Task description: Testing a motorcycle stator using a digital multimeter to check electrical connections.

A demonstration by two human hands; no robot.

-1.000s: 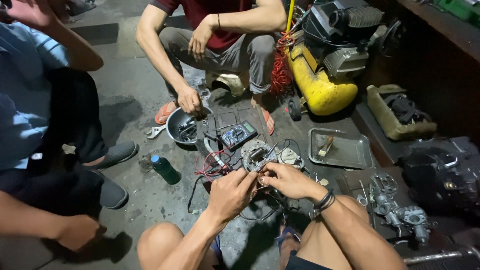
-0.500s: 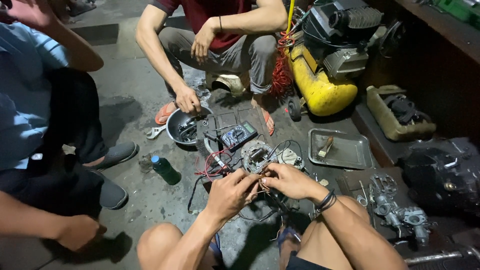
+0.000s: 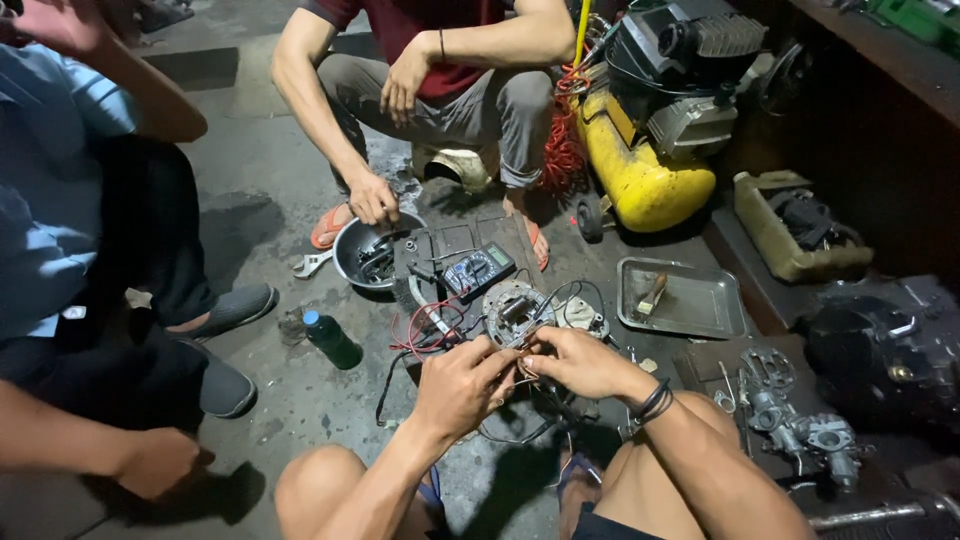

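Both hands meeting low in the middle: left hand [image 3: 462, 382] and right hand [image 3: 577, 362] pinched, fingertip to fingertip, on thin wires [image 3: 522, 366]; exactly how many strands, impossible to tell. Wires held just above the concrete floor [image 3: 270, 190], near the round stator plate [image 3: 515, 310], running roughly left to right between the two grips, with red leads [image 3: 425, 328] trailing off to the left. Further back, a yellow air compressor [image 3: 640, 175]. To the right, a shallow metal tray [image 3: 682, 297] with one small brush-like tool inside. Beyond the wires, a round metal bowl [image 3: 362, 255] with small dark parts, another person's hand [image 3: 372, 197] on its rim. Beside it, a multimeter [image 3: 478, 270]. To the left, a small green bottle [image 3: 331, 339] with a blue cap, lying tilted.
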